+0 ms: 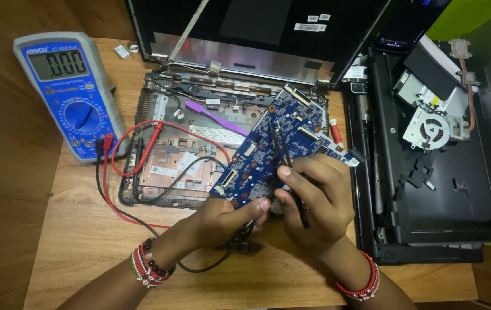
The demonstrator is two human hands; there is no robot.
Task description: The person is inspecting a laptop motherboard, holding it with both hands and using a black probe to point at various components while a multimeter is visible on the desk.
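step in hand: you were probing the blue circuit board (268, 152), by my reading a spot check along its middle with the meter leads.
board position: it sat tilted over the opened laptop base (171, 166), its lower edge propped at your hands, its upper corner toward the hinge.
left hand: your left hand (225, 218) was pinched on the board's lower edge, thumb and fingertip closed on it, a dark lead bundled under the palm.
right hand: your right hand (314, 195) was clamped on a thin black probe (285, 158), its tip resting on the board's face; exactly which part it touched was too small to tell.
next move: it called for a steady tip and a glance at the blue multimeter (70, 95).
around: a red lead (142, 152) and black lead (185, 172) looped across the base; a purple pry tool (216, 117) lay in it; a cooling fan (432, 129) sat in the black shell to the right.
in the way: the slack leads lay close to your left wrist and could have snagged; the lid (257, 34) stood behind.
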